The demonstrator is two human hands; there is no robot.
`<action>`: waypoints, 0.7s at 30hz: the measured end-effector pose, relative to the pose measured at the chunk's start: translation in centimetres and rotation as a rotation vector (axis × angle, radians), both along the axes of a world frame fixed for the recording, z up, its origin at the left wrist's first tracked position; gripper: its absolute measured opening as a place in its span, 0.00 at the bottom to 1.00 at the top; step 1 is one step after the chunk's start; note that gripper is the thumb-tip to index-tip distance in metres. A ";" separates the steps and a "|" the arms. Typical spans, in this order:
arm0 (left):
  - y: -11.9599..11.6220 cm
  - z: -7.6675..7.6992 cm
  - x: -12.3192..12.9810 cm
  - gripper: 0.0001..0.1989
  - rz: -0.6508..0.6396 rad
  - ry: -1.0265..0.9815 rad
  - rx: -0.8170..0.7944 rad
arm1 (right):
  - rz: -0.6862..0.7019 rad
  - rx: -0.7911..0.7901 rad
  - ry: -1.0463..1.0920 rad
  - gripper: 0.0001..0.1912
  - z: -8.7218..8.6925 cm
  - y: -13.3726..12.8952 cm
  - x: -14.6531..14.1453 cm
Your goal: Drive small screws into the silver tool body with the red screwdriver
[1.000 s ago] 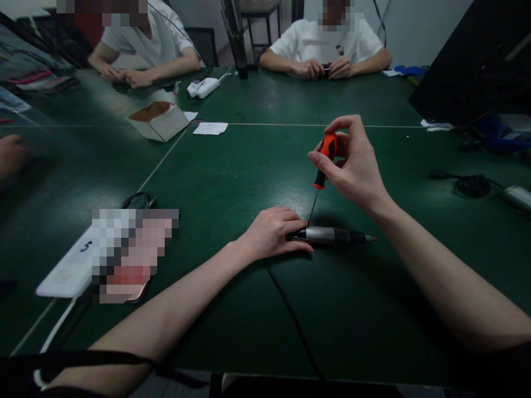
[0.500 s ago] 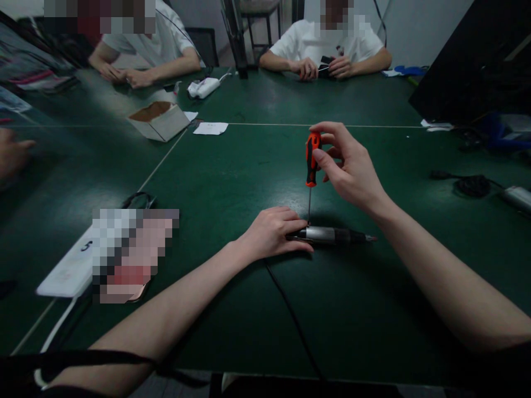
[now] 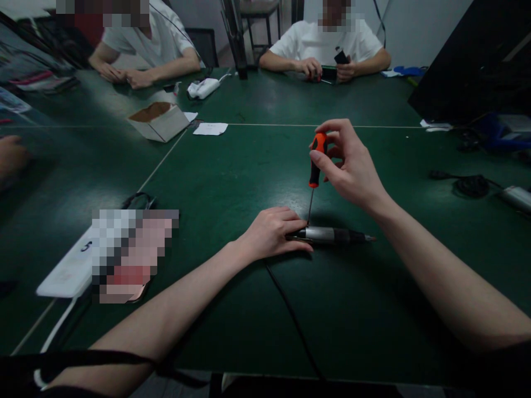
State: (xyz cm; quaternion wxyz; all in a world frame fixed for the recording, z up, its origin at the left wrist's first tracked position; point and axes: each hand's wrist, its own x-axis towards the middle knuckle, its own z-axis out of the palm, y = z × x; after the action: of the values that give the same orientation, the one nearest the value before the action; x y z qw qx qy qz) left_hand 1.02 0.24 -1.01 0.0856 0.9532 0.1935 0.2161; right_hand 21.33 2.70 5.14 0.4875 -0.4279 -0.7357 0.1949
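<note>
A silver and black pen-shaped tool lies on the green table, its pointed end to the right. My left hand holds its left end down, fingers wrapped over it. My right hand grips the red and black handle of a screwdriver above the tool. The screwdriver leans slightly, top to the right, and its tip meets the tool close to my left fingertips. The exact contact at the tip is too small to make out. A black cable runs from near my left wrist to the table's front edge.
At left lie a white power strip and a pink phone-like object. An open box and paper are farther back. Two people sit across; another person's hand is at far left. A coiled cable lies right.
The screwdriver's handle has tilted to the right and turned in my right hand. My left hand and the tool have stayed put. The person across has shifted the black items they hold.
</note>
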 end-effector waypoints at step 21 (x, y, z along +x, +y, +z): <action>0.0 0.2 0.0 0.25 -0.002 0.000 -0.006 | -0.011 0.027 -0.021 0.16 -0.2 0.1 0.1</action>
State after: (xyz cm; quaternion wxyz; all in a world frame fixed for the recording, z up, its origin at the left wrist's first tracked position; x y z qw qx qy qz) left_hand 1.00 0.21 -0.83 0.0885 0.9532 0.1933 0.2152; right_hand 21.46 2.84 4.91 0.4864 -0.4274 -0.7410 0.1777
